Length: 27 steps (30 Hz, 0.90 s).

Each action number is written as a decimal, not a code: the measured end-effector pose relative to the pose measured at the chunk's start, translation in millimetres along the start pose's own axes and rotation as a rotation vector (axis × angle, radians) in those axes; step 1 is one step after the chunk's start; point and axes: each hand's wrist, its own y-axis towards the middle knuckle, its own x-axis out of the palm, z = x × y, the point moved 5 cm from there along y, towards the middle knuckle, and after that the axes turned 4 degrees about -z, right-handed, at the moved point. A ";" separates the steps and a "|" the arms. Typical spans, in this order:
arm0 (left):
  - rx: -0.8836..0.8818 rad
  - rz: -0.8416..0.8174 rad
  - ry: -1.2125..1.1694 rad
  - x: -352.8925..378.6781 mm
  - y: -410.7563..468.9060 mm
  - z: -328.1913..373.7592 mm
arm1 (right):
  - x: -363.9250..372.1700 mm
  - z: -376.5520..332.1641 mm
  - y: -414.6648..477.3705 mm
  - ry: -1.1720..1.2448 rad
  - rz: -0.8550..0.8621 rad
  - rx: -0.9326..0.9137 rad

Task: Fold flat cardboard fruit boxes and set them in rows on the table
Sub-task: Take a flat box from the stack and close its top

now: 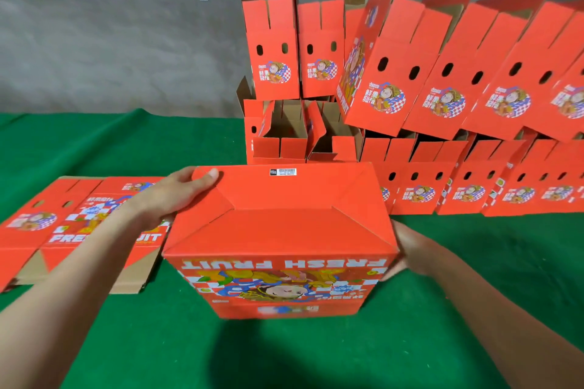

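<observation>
The box [278, 218] is corrugated cardboard, its red printed skin smooth with a faint sheen. The flats [63, 230] show raw brown matt board at their edges. The green cloth [126, 142] looks felt-like and matt. The grey wall [94, 41] is rough.

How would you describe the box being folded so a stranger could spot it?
On the green table, look nearest the camera, in front of the stacked rows of boxes. The box sits between both hands, the left hand at its far corner, the right hand at its side. Unlike the others, it stands upside down, closed flaps and a barcode label on top.
</observation>
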 end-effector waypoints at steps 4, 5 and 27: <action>0.093 0.021 -0.106 -14.3 -6.1 17.9 | -11.5 -12.0 -7.8 -0.055 0.008 -0.027; 0.109 0.034 -0.126 -17.9 -7.1 21.3 | -14.0 -16.1 -8.9 -0.065 0.032 -0.035; 0.395 0.458 -0.753 -36.2 9.1 12.8 | -4.5 -109.2 -46.8 0.036 0.266 -0.798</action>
